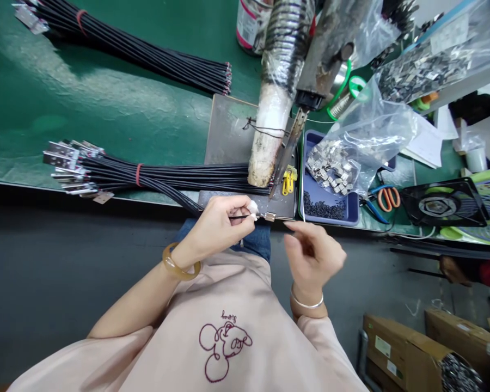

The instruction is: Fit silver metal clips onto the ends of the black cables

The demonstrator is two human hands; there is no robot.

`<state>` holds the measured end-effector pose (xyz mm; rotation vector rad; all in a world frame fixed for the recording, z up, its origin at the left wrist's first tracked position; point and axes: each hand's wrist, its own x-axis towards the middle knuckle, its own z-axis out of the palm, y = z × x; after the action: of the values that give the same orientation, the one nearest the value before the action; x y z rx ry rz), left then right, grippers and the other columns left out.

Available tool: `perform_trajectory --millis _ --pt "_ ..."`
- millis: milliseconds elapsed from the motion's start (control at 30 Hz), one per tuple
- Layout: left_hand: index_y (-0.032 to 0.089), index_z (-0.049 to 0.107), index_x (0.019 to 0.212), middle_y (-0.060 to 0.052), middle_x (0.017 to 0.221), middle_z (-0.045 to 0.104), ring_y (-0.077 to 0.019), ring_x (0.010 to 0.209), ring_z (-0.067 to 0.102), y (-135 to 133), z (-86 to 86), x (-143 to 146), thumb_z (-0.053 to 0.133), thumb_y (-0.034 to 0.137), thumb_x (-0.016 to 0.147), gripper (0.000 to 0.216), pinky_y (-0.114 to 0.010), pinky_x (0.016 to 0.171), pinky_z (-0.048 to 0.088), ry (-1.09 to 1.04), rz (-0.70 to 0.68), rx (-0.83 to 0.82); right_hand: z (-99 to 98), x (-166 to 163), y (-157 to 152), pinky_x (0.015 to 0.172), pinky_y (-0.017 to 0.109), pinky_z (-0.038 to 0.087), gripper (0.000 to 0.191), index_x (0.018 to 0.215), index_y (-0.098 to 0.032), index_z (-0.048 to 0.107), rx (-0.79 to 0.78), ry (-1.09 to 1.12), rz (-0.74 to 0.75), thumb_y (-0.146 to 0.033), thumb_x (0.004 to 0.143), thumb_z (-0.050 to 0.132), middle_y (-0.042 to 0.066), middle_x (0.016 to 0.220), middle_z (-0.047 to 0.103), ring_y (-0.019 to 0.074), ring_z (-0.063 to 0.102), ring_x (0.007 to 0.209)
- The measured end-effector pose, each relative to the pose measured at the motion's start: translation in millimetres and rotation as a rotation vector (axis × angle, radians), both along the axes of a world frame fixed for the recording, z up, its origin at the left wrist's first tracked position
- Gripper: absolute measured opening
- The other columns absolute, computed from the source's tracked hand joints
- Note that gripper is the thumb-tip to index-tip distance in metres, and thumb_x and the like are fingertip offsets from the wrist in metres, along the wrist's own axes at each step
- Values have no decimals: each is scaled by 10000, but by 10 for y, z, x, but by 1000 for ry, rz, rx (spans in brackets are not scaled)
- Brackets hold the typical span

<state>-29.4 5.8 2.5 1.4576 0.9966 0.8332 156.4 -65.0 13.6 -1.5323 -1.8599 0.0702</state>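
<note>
My left hand (220,223) is closed in a pinch on a thin black cable (239,216) just behind its small metal connector (268,216), which sticks out to the right. The thumb tip wears a white wrap. My right hand (312,253) hovers a little right of the connector with fingers loosely curled and nothing visible in them. Both hands are at the front edge of a grey metal plate (228,136), below the tip of a soldering iron (288,152).
A bundle of black cables with metal plugs (106,174) lies left of the plate; a second bundle (147,54) lies farther back. A blue tray (351,209) holds metal shells and small black parts. Also present: orange-handled scissors (386,197), a fan (443,204), cardboard boxes (404,348).
</note>
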Motion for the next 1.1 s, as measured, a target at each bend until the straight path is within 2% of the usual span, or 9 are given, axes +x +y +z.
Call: perform_trajectory --millis 233,333,433,533,633,767,833,967,1100 --pt "150 602 670 48 553 474 -78 526 379 -20 -33 -21 579 131 777 111 -205 497 324 91 8 223 -56 -247 218 596 217 451 88 951 -194 671 -105 29 59 -252 969 606 -22 711 660 85 594 605" --pt "153 613 673 50 544 451 -77 516 362 -33 -21 -50 585 123 789 122 -204 479 308 72 -33 196 -92 -232 210 515 212 404 153 866 -197 649 -227 199 67 -267 980 576 -39 667 625 69 516 517" --pt "153 637 726 26 587 538 -81 509 445 -31 10 -111 608 168 809 90 -198 475 362 -62 -89 52 -57 -141 167 445 214 371 208 833 -205 640 -293 413 120 -346 976 589 -59 601 580 71 475 444" --pt "155 663 752 3 618 604 -98 527 526 16 35 -196 647 208 808 79 -198 485 412 -186 -142 -68 26 84 178 441 227 356 242 822 -209 647 -163 461 -14 -395 968 596 -44 619 603 85 493 454" --pt "155 680 706 -10 613 633 -111 549 557 103 61 -260 659 209 821 129 -207 511 428 -178 -269 -65 79 409 333 452 253 285 234 824 -195 671 -158 228 -255 -390 944 624 -23 661 631 79 403 448" --pt "165 727 750 -19 683 687 -112 575 563 167 134 -243 663 201 864 136 -220 525 395 -42 -440 155 36 755 690 599 278 384 132 856 -185 707 -308 -31 -214 -301 879 648 36 863 740 107 481 559" --pt "166 723 784 -20 723 696 -114 608 573 139 162 -188 625 160 891 145 -230 567 404 63 -445 344 18 835 841 627 285 385 99 833 -187 712 -429 -64 -180 -277 832 670 30 815 740 116 496 570" --pt "161 640 721 -15 677 627 -131 587 530 19 106 -48 498 83 907 248 -269 570 362 377 -315 728 74 889 966 645 278 377 50 769 -192 691 -596 -58 -88 -217 789 652 12 775 724 109 501 570" --pt "173 587 714 6 667 603 -112 564 500 -38 -38 46 491 86 879 210 -249 539 341 401 -167 751 117 924 887 644 279 370 80 752 -189 677 -628 -60 -25 -230 795 624 13 778 715 104 480 564"
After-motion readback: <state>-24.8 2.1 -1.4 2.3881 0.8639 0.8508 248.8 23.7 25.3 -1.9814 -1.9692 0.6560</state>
